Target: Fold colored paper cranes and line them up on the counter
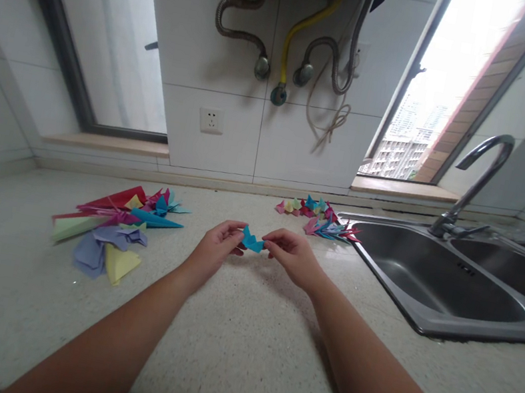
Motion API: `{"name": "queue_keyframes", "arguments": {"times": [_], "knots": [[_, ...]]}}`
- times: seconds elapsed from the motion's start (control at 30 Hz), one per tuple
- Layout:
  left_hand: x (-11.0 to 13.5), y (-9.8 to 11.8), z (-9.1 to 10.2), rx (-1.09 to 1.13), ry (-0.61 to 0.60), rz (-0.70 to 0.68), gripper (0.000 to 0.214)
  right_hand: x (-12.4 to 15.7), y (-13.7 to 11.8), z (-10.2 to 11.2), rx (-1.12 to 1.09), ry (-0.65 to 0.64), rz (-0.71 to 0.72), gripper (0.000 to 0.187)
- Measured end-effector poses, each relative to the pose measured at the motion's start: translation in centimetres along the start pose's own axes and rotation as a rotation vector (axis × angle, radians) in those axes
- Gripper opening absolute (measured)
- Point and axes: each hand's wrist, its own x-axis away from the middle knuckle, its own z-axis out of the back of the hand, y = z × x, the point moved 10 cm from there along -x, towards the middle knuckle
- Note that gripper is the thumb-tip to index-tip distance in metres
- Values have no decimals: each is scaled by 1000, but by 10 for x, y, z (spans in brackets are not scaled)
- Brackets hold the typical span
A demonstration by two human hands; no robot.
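Pinching small blue folded paper (252,241) between left hand (215,247) and right hand (290,253) fingers, above speckled desk (239,328), colourful paper pile (109,227) far left.

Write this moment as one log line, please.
left hand + right hand: pinch blue folded paper | over countertop | paper pile left | sink right

Both forearms reach forward over the counter's middle; the left hand (216,242) and right hand (290,252) meet, fingertips pinched (thumbs uppermost).

Bare counter (239,328) between paper piles (109,230)
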Motion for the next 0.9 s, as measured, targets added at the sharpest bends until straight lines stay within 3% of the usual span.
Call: {"name": "queue_keyframes", "arguments": {"times": [0.67,0.9], "knots": [[0,6,7,92,66,-41,28,2,-14,7,62,38,57,23],[-10,-20,14,-292,58,24,26,1,-9,15,133,108,37,26]]}}
